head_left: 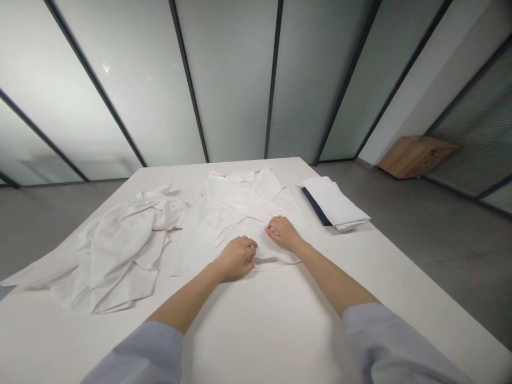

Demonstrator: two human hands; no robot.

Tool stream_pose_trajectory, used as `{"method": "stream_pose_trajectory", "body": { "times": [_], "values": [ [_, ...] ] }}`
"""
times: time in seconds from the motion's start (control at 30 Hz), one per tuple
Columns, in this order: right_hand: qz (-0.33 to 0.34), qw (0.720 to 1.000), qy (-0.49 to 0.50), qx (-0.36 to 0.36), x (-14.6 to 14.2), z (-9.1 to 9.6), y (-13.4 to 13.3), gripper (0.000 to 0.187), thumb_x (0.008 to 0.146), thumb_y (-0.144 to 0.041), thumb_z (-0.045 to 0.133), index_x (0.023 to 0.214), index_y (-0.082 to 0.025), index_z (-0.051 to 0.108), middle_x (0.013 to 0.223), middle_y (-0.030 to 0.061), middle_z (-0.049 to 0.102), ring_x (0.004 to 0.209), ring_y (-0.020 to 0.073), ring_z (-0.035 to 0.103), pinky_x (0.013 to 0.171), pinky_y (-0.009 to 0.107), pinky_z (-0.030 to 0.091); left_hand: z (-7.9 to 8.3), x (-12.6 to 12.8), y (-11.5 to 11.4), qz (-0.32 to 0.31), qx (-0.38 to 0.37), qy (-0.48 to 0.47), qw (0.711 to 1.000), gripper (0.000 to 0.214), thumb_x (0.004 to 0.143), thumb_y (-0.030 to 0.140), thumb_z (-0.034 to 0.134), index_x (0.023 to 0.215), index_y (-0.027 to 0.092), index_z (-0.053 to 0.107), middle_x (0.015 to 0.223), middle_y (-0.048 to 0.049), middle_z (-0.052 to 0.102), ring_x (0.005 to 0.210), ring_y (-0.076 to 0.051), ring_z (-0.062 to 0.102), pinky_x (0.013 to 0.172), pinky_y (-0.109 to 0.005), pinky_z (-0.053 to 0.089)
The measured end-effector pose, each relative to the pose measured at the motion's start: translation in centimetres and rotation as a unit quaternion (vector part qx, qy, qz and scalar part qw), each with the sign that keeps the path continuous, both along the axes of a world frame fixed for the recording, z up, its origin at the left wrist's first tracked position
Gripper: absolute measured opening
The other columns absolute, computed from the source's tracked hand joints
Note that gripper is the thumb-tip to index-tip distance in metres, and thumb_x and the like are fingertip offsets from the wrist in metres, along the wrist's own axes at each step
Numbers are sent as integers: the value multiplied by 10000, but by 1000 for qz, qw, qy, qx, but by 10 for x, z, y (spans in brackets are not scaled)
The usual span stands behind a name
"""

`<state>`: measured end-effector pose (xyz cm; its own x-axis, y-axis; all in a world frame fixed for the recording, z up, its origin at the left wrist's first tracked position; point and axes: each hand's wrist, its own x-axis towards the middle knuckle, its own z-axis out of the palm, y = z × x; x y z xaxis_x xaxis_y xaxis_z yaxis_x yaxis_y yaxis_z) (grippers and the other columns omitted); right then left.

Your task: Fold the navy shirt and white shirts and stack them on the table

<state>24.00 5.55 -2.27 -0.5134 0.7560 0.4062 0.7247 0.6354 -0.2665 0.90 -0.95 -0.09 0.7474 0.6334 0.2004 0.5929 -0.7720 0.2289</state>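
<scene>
A white shirt [244,200] lies spread on the table in front of me, its collar end away from me and its lower edge near. My left hand [236,257] is at that near edge, fingers curled and pinched on the cloth. Farther in and to the right, my right hand [283,233] has thumb and fingertips together on a raised fold of the same shirt. Loose creases run across the fabric between and beyond the hands. The exact bit of cloth inside each pinch is partly hidden by the fingers.
A crumpled heap of white cloth [120,240] covers the table's left side and hangs over its edge. On the right, folded white fabric [336,202] rests on a dark blue flat item [316,206]. A wooden cabinet [416,156] stands on the floor beyond the white table [264,330].
</scene>
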Motion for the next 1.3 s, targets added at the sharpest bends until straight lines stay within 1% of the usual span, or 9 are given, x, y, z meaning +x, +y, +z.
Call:
{"method": "stream_pose_trajectory", "body": {
  "times": [0.17, 0.4, 0.63, 0.73, 0.9, 1.0, 1.1, 1.2, 1.3],
  "values": [
    [6, 1000, 1, -7, 0, 3, -2, 166, 894, -259, 494, 820, -185, 623, 887, 77, 655, 898, 210, 550, 824, 336, 389, 4, -1, 0, -17, -30, 52, 998, 7, 700, 190, 564, 704, 186, 565, 902, -72, 617, 848, -209, 537, 791, -349, 427],
    [14, 1000, 2, -9, -2, 3, -4, 154, 878, -258, 501, 801, -193, 617, 845, 74, 644, 862, 212, 549, 808, 336, 391, 5, -4, -1, -9, -46, 21, 999, 343, 701, 474, 677, 883, 197, 590, 990, -70, 575, 910, -226, 524, 806, -347, 426],
    [20, 1000, 13, -1, -3, 4, -6, 186, 884, -280, 492, 782, -188, 617, 816, 76, 649, 826, 206, 555, 787, 330, 395, 5, 4, -5, -27, -39, 54, 997, 115, 787, 287, 587, 789, 193, 653, 919, -65, 637, 868, -205, 568, 812, -343, 431],
    [38, 999, 12, -13, -6, 8, -11, 193, 879, -313, 511, 785, -185, 622, 804, 69, 657, 818, 201, 568, 787, 327, 397, 1, 7, -6, -12, -35, 58, 998, 98, 789, 201, 546, 770, 187, 641, 893, -61, 652, 853, -196, 582, 794, -325, 441],
    [97, 990, -3, -104, -19, 15, -23, 255, 830, -428, 605, 768, -183, 641, 754, 35, 658, 733, 175, 572, 718, 294, 404, -6, 5, -1, 31, -56, 16, 998, 130, 830, 206, 495, 871, 191, 617, 882, -55, 647, 872, -193, 589, 784, -308, 456],
    [104, 976, -8, -191, -25, 18, -28, 333, 809, -515, 615, 773, -185, 649, 728, 14, 645, 649, 150, 550, 605, 257, 381, -8, 4, 1, 84, -60, 22, 994, 145, 866, 240, 466, 913, 191, 594, 905, -60, 641, 869, -198, 596, 765, -313, 459],
    [105, 970, -40, -218, -26, 23, -32, 392, 729, -574, 672, 822, -193, 653, 773, 16, 648, 660, 162, 547, 586, 258, 375, -7, 4, 2, 139, -52, 47, 988, 205, 925, 248, 374, 942, 192, 571, 903, -68, 645, 853, -200, 611, 737, -316, 458],
    [124, 967, -78, -207, -22, 29, -36, 334, 689, -437, 724, 923, -208, 658, 900, 38, 667, 772, 195, 580, 654, 273, 403, -3, 2, 1, 144, -51, 72, 986, 236, 952, 291, 352, 953, 199, 569, 877, -64, 656, 850, -207, 626, 719, -314, 457],
    [121, 968, -110, -191, -13, 30, -39, 264, 713, -221, 644, 976, -208, 661, 955, 55, 668, 855, 212, 595, 733, 285, 418, 3, -1, 0, 115, -44, 103, 987, 225, 918, 377, 443, 944, 206, 587, 885, -65, 656, 849, -218, 628, 713, -315, 464]
  ]
}}
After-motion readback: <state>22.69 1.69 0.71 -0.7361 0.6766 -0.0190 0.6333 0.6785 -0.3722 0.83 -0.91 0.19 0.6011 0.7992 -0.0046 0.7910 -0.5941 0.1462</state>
